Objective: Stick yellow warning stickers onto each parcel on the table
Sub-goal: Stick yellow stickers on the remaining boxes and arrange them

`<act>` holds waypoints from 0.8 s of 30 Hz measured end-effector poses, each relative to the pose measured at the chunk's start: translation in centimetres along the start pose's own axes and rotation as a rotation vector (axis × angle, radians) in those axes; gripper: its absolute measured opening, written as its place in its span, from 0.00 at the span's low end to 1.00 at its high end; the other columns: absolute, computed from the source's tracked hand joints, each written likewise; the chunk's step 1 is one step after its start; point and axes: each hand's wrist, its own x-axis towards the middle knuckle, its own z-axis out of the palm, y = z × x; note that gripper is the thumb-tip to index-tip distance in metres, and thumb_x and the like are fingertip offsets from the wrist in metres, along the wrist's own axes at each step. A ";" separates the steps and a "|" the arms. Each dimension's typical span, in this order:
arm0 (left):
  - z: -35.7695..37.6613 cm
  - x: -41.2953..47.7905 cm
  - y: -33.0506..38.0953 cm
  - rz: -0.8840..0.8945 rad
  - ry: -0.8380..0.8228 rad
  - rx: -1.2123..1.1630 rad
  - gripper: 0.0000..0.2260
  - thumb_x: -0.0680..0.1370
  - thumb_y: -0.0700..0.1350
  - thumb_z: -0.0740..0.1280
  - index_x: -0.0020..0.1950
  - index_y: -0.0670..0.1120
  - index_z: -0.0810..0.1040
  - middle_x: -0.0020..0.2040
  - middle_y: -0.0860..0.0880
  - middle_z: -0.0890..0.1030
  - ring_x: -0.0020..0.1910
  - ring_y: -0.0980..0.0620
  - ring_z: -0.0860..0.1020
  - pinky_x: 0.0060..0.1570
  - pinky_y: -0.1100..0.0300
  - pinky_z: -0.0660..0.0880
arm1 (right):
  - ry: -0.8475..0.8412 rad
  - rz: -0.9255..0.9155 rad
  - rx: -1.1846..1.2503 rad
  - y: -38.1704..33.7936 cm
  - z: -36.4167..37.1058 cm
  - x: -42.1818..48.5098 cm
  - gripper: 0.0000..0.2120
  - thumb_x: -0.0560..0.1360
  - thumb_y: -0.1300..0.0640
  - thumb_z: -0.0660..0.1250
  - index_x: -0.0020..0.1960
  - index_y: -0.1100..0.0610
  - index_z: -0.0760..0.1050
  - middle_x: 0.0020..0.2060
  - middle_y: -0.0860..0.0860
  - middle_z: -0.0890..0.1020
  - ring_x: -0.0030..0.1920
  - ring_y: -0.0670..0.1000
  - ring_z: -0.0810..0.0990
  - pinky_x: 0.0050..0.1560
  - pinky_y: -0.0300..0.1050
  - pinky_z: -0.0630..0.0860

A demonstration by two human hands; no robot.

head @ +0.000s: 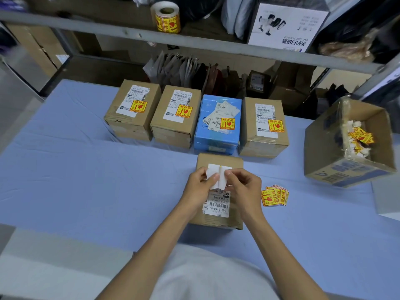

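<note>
Both hands pinch a warning sticker (213,169), white backing up, above the nearest brown parcel (218,159) on the blue worktop (86,169). The left hand (200,188) grips its left half in its fingers and the right hand (243,187) grips the right half. A yellow sliver at the crease may be the backing parting. The hands hide part of the parcel's shipping label (216,206). A stack of yellow stickers (275,195) lies just right of the parcel. Behind it, a row of four parcels (216,135) already bears yellow stickers. An open carton (324,152) of scraps stands at the right, and a sticker roll (167,17) sits on the shelf (216,43).
</note>
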 end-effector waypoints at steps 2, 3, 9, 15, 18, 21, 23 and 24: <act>-0.3 0.3 -0.2 -0.021 0.051 0.027 0.04 0.80 0.42 0.63 0.52 0.46 0.77 0.49 0.45 0.83 0.49 0.48 0.82 0.51 0.52 0.78 | 0.010 0.008 -0.007 0.1 -0.1 0.0 0.06 0.75 0.63 0.68 0.40 0.60 0.81 0.34 0.55 0.82 0.37 0.51 0.80 0.43 0.54 0.79; -0.4 0.4 -0.2 -0.029 0.079 0.058 0.04 0.80 0.42 0.62 0.52 0.46 0.75 0.50 0.45 0.83 0.49 0.47 0.81 0.52 0.51 0.79 | 0.017 0.009 -0.015 0.0 -0.1 0.0 0.06 0.75 0.63 0.68 0.40 0.60 0.81 0.34 0.54 0.82 0.37 0.50 0.80 0.42 0.52 0.79; -0.5 0.3 0.1 -0.032 0.134 0.196 0.06 0.82 0.41 0.55 0.56 0.47 0.69 0.54 0.46 0.78 0.53 0.47 0.80 0.52 0.45 0.79 | 0.042 0.004 -0.021 -0.2 -0.1 0.1 0.06 0.75 0.63 0.67 0.41 0.61 0.81 0.35 0.53 0.83 0.37 0.46 0.81 0.37 0.41 0.79; -0.5 0.0 0.6 0.036 0.169 0.202 0.10 0.80 0.36 0.56 0.53 0.50 0.71 0.46 0.51 0.80 0.42 0.53 0.80 0.41 0.57 0.80 | 0.097 0.044 -0.012 -0.3 -0.2 0.2 0.07 0.76 0.62 0.68 0.40 0.59 0.81 0.34 0.53 0.83 0.35 0.47 0.81 0.40 0.52 0.80; -0.6 0.0 1.1 0.049 0.245 0.199 0.09 0.80 0.42 0.55 0.40 0.47 0.69 0.33 0.53 0.73 0.33 0.55 0.71 0.31 0.63 0.68 | 0.104 0.048 -0.023 -0.3 -0.2 0.3 0.07 0.76 0.61 0.68 0.40 0.58 0.81 0.32 0.51 0.82 0.31 0.47 0.79 0.43 0.56 0.80; -0.6 0.0 1.6 0.086 0.284 0.230 0.17 0.81 0.47 0.54 0.32 0.48 0.62 0.26 0.55 0.68 0.25 0.60 0.67 0.25 0.68 0.63 | 0.102 0.042 -0.020 -0.6 -0.1 0.3 0.07 0.76 0.61 0.68 0.39 0.58 0.81 0.30 0.49 0.80 0.32 0.46 0.78 0.44 0.56 0.79; -0.7 0.2 1.7 0.096 0.295 0.228 0.18 0.82 0.47 0.53 0.32 0.48 0.64 0.27 0.54 0.68 0.27 0.59 0.66 0.27 0.63 0.63 | 0.100 0.039 -0.019 -0.9 0.0 0.4 0.07 0.76 0.61 0.68 0.39 0.58 0.81 0.31 0.49 0.81 0.34 0.46 0.79 0.44 0.55 0.79; -0.7 0.3 1.7 0.081 0.294 0.223 0.16 0.82 0.46 0.53 0.35 0.48 0.69 0.30 0.53 0.69 0.30 0.56 0.67 0.30 0.61 0.63 | 0.102 0.039 -0.019 -1.0 0.1 0.5 0.07 0.76 0.61 0.68 0.40 0.58 0.81 0.32 0.50 0.81 0.35 0.46 0.79 0.44 0.55 0.79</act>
